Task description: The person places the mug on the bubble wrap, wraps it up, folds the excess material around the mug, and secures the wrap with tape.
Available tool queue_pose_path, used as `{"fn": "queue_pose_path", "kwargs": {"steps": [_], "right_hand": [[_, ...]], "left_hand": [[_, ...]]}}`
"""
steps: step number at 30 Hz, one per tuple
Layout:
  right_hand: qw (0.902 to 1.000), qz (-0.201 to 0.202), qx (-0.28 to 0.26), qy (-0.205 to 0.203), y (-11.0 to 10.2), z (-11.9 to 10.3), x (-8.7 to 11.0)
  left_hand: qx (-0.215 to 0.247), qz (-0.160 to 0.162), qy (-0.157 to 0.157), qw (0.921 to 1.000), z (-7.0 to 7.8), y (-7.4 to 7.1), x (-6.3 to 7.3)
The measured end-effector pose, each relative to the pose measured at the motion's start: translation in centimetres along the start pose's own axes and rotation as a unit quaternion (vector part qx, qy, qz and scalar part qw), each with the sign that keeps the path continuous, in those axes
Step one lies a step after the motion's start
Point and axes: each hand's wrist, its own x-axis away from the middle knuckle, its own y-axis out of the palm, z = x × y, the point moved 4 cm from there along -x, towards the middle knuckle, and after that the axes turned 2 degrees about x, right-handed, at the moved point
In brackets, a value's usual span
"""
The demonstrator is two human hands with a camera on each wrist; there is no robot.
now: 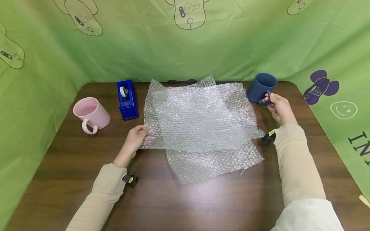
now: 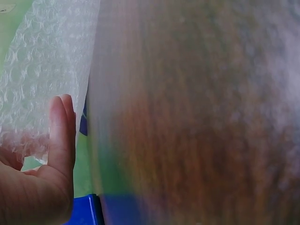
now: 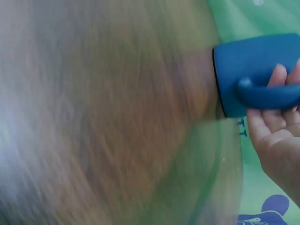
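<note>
The fingertips of the right hand [image 1: 281, 108] are curled round the handle [image 3: 267, 96] of the dark blue mug [image 1: 260, 88], some passing through its loop, so the hand grips the mug. The thumb lies over the top of the handle in the head view. The left hand [image 1: 135, 138] pinches the left edge of the clear bubble wrap [image 1: 202, 118]: thumb above, fingers beneath and showing pink through the film. In the left wrist view two of its fingers run straight along the wrap.

The right arm reaches forward, its beige sleeve [image 1: 297, 166] ending at the wrist; the left arm slants inward from the lower left in a matching sleeve.

The mug is mouth up at the far right of the wood-grain table [image 1: 162, 202], just beside the wrap; I cannot tell whether its base touches the wood. The wrap lies in overlapping sheets across the table's middle, corners sticking out. Left of it sits a blue tape dispenser [image 1: 128, 102] with a white roll, then a pink mug [image 1: 98, 115], upright, handle toward the person. Green printed fabric [image 1: 138, 48] hangs behind.
</note>
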Motion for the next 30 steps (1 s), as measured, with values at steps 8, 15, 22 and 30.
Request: {"fn": "queue_pose_path", "kwargs": {"steps": [8,15,22,30], "right_hand": [[0.9975,0.042,-0.056,-0.006,0.4,0.7,0.2],[0.9982,0.027,-0.048,-0.02,0.5,1.0,1.1],[0.9957,-0.011,-0.057,-0.072,1.5,0.3,3.0],[0.9917,-0.015,-0.033,-0.123,3.2,-1.0,5.5]], "left_hand": [[0.011,0.006,0.004,0.9999,0.0,0.1,0.1],[0.023,0.007,0.015,0.9996,0.1,0.1,0.2],[-0.009,0.014,0.017,0.9997,0.2,0.2,0.2],[0.019,-0.009,0.005,0.9998,0.0,0.4,0.3]]}}
